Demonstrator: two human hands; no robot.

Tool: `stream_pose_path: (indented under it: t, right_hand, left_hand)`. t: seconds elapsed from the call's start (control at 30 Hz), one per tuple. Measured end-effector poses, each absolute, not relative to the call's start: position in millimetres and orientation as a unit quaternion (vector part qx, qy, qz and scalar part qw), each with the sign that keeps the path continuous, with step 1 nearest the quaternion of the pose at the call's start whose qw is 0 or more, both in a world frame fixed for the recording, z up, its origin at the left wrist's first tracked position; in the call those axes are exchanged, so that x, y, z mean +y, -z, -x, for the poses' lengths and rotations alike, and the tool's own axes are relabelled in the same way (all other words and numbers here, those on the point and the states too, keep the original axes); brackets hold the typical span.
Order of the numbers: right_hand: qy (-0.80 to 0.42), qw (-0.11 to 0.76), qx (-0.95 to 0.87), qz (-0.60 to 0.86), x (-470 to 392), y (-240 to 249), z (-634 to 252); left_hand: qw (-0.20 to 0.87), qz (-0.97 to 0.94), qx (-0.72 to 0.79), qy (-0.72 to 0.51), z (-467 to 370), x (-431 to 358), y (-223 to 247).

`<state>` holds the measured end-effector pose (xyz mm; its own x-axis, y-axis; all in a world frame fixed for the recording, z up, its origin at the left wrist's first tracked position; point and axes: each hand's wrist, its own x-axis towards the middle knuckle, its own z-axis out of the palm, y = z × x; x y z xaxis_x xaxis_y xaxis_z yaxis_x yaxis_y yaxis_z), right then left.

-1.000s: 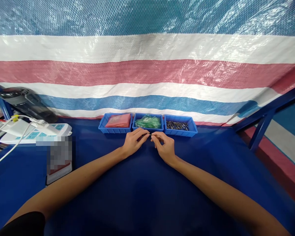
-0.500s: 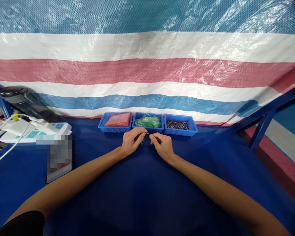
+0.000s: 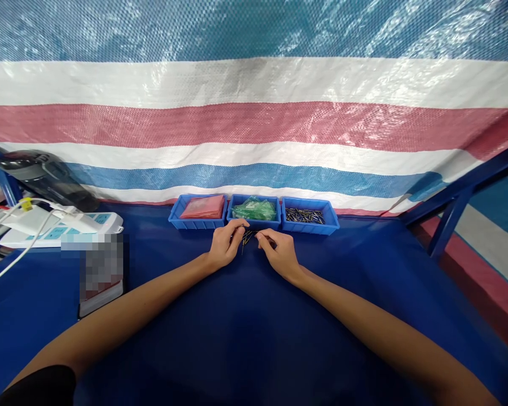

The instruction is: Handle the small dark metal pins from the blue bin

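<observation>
My left hand (image 3: 225,246) is closed with thumb and index finger bent together, just in front of the middle bin. What lies between its fingertips is too small to make out. Facing it, my right hand (image 3: 278,250) pinches a thin dark metal piece (image 3: 255,232), whose tip shows at the fingers. Between the hands, several slim screw-like pieces (image 3: 246,239), dark with gold-coloured parts, lie loose on the blue table (image 3: 245,316). Many similar dark pieces (image 3: 305,216) fill the right blue bin (image 3: 311,228).
Green plastic bags (image 3: 254,208) lie in the middle blue bin (image 3: 254,223), red bags (image 3: 203,207) in the left blue bin (image 3: 197,224). On the left are a power strip (image 3: 110,223) with white cables, a dark bottle (image 3: 59,183) and a blurred box-like object (image 3: 101,276). Striped sheeting (image 3: 254,124) hangs behind.
My hands have drawn slightly apart, and more of the small pieces on the table between them shows. The bins stay where they were.
</observation>
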<state>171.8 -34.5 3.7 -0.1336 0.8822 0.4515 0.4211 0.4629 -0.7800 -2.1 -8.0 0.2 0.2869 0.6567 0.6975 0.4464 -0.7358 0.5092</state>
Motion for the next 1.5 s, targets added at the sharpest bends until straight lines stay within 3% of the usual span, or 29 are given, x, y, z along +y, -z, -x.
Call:
stream_pose_path:
  t: [1.2,1.5]
  right_hand:
    - [-0.261,0.513,-0.693,0.434,-34,0,-172]
    - [-0.29,0.454,-0.73,0.42,-32,-1,-173]
  left_hand:
    - [0.092,-0.812,0.301,-0.492,-2,1,2]
    - [0.115,-0.812,0.297,-0.488,-2,2,2]
